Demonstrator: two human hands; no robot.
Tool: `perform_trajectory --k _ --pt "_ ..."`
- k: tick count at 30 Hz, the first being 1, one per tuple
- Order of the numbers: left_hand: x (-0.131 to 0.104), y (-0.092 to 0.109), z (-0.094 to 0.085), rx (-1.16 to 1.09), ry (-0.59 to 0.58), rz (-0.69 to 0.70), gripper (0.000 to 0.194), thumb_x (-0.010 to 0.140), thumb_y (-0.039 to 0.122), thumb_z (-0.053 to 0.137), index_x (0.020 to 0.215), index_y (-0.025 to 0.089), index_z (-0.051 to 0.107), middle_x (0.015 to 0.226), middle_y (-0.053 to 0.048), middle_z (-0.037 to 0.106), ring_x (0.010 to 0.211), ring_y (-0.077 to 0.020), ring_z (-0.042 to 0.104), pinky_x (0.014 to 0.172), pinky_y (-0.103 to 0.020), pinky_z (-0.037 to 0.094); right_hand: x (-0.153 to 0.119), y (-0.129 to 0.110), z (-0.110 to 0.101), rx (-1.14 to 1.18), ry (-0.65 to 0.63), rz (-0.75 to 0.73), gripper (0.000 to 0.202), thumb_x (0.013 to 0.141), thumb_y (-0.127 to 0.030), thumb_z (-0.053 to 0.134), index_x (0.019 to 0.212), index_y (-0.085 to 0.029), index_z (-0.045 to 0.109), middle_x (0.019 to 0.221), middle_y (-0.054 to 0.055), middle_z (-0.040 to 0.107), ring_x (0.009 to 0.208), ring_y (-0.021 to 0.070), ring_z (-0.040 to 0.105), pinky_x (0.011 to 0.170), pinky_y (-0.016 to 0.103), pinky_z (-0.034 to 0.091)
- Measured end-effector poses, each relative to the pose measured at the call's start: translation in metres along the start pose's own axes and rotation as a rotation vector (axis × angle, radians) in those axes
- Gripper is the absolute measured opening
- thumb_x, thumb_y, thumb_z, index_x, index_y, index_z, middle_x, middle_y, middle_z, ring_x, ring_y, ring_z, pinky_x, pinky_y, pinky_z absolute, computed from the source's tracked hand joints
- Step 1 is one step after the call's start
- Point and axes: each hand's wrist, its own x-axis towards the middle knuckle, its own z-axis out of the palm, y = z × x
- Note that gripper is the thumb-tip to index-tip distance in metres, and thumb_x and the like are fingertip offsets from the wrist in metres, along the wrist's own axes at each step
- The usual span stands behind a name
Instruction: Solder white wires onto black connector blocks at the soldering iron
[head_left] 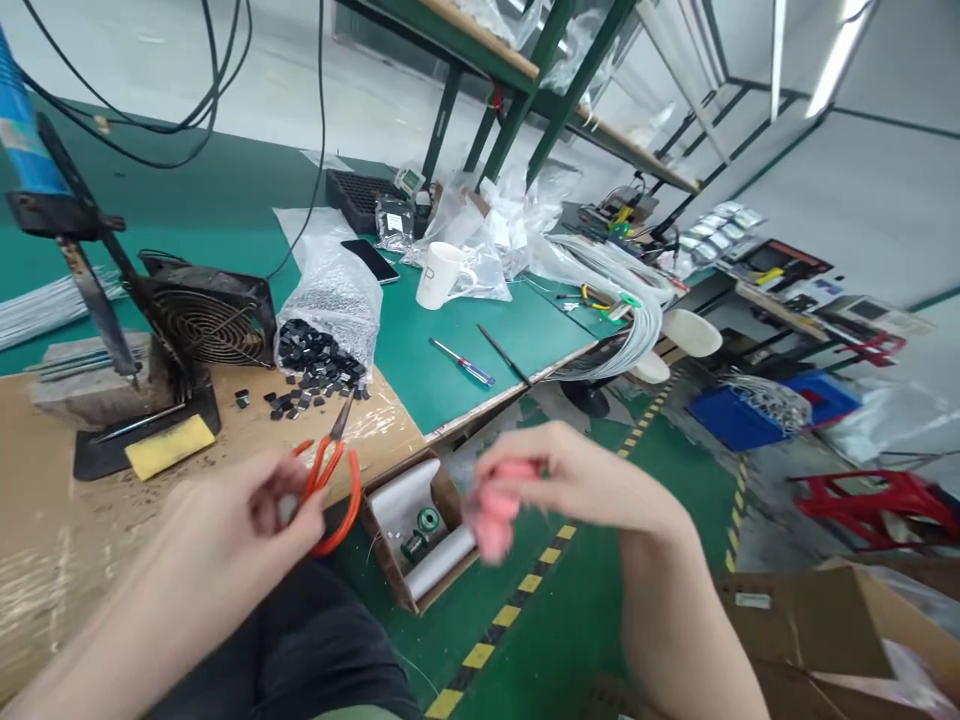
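My left hand [255, 515] is closed at the front edge of the bench, its thumb and fingers around an orange handle of a pair of scissors [328, 465]. The dark tips point up and away, close to a pile of small black pieces [315, 360] at the mouth of a bubble-wrap bag [334, 290]. Out over the floor, to the right of an open drawer-like box [397, 580], my right hand [555, 470] is bent down with its fingers around a pink object [499, 510]. Motion blurs that object, so its kind is unclear.
Left on the bench stand a soldering stand [120, 390], a yellow sponge [171, 447] and a black fan [217, 315]. A white mug [442, 275], phone [371, 261] and screwdriver [463, 362] lie on the green mat. Cardboard boxes [810, 620] stand lower right.
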Motion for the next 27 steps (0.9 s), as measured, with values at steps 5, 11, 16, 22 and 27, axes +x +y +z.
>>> perform_trajectory --k 5,11,16,22,27 --pt "0.09 0.067 0.052 0.059 -0.022 0.127 0.024 0.074 0.041 0.063 0.062 0.022 0.056 0.064 -0.001 0.064 0.065 -0.0191 0.057 0.061 -0.03 0.034 0.017 0.071 -0.068 -0.058 0.906 0.141 0.041 0.09 -0.049 0.062 0.107 -0.015 0.076 0.095 0.009 0.077 0.071 0.0188 0.068 0.068 0.032 0.058" --pt "0.136 0.082 0.095 0.048 0.001 0.064 0.024 0.075 0.035 0.066 0.058 0.022 0.054 0.062 -0.002 0.063 0.065 -0.0211 0.059 0.059 -0.03 0.036 0.076 0.127 -0.097 -0.213 1.034 0.161 0.037 0.101 -0.046 0.056 0.114 -0.015 0.071 0.109 0.012 0.076 0.088 0.0229 0.074 0.082 0.04 0.062" --pt "0.131 0.078 0.106 0.045 -0.011 0.079 0.023 0.075 0.039 0.066 0.061 0.023 0.058 0.063 -0.003 0.066 0.065 -0.0223 0.061 0.063 -0.031 0.038 0.154 0.116 -0.093 -0.365 0.808 0.151 0.032 0.102 -0.037 0.066 0.128 -0.019 0.066 0.135 0.01 0.066 0.117 0.0251 0.067 0.1 0.049 0.058" --pt "0.117 0.066 0.1 0.004 -0.024 0.119 0.023 0.075 0.044 0.063 0.068 0.023 0.059 0.069 -0.002 0.069 0.067 -0.022 0.061 0.064 -0.031 0.038 0.174 0.097 -0.119 -0.479 0.421 0.355 0.035 0.1 -0.038 0.067 0.128 -0.017 0.065 0.131 0.01 0.067 0.111 0.025 0.069 0.094 0.046 0.061" --pt "0.11 0.056 0.093 -0.035 -0.068 0.144 0.025 0.076 0.046 0.062 0.068 0.023 0.057 0.07 -0.002 0.067 0.068 -0.0223 0.061 0.065 -0.032 0.037 0.124 0.077 -0.137 -0.514 0.099 0.471 0.027 0.1 -0.038 0.069 0.114 -0.015 0.07 0.111 0.006 0.073 0.093 0.0195 0.072 0.082 0.037 0.063"
